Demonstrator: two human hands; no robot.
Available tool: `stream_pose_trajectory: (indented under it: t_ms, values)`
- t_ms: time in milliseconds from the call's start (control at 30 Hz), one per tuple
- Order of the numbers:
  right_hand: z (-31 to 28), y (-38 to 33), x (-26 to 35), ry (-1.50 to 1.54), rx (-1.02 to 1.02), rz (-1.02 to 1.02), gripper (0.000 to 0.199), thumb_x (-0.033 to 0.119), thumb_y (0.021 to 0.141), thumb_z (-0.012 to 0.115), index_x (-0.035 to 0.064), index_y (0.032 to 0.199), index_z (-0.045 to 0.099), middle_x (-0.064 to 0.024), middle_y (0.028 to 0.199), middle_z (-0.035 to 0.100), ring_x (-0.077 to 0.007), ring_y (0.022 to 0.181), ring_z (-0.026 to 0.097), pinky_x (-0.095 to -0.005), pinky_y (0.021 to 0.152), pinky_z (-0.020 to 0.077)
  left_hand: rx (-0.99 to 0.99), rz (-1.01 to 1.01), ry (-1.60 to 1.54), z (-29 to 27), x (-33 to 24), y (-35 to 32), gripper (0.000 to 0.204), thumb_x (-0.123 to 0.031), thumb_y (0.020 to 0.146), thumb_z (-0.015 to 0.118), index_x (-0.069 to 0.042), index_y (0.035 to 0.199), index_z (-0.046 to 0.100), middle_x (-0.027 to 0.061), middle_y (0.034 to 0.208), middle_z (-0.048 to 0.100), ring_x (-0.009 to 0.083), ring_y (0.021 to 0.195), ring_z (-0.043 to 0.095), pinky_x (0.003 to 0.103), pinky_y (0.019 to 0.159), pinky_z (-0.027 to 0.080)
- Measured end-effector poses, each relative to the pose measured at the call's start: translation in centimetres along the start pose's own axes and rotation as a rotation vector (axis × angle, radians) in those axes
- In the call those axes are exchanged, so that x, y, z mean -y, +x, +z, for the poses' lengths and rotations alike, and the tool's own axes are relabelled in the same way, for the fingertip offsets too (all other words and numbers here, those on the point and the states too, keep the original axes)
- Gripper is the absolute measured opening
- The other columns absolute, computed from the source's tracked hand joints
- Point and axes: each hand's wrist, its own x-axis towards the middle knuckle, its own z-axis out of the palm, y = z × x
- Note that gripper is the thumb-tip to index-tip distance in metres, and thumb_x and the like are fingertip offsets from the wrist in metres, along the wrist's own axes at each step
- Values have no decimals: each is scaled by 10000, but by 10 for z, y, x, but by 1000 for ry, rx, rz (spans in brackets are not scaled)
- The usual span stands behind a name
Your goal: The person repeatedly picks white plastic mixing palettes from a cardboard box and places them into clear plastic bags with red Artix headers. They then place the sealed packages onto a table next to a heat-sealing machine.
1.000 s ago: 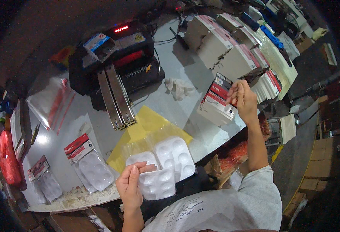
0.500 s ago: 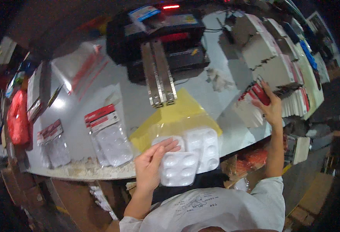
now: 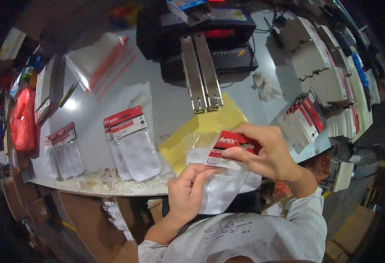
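The right hand's point(image 3: 271, 153) fingers clamp a red-and-white card point(image 3: 222, 142), thumb across its front, apparently to keep it flat. Just left of and below them, the left hand point(image 3: 185, 193) brings thumb and forefinger together at the card's lower edge, probably steadying it over the white tray point(image 3: 216, 193) below the fingers. Other cards point(image 3: 308, 119) stand beyond the right fingers, seemingly for easy reach; packaged trays point(image 3: 135, 152) lie left of the left fingers on the table point(image 3: 157, 85).

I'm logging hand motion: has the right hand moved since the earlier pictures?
Yes. Judged against the small card stack on the table, the right hand has moved left and nearer the person, now holding a red-and-white card.
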Motion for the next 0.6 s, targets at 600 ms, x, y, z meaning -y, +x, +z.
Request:
stream_pose_trajectory:
  t_ms: [600]
  values:
    - [-1,-25,-39,424,149,453,188,206,817,673,31,878,703,-61,739,663,-98,616,602,-243,515,467,-297,96,-42,-5,25,14,225,-155,914,549,50,884,638,3,785,615,47,692,490,186,625,382]
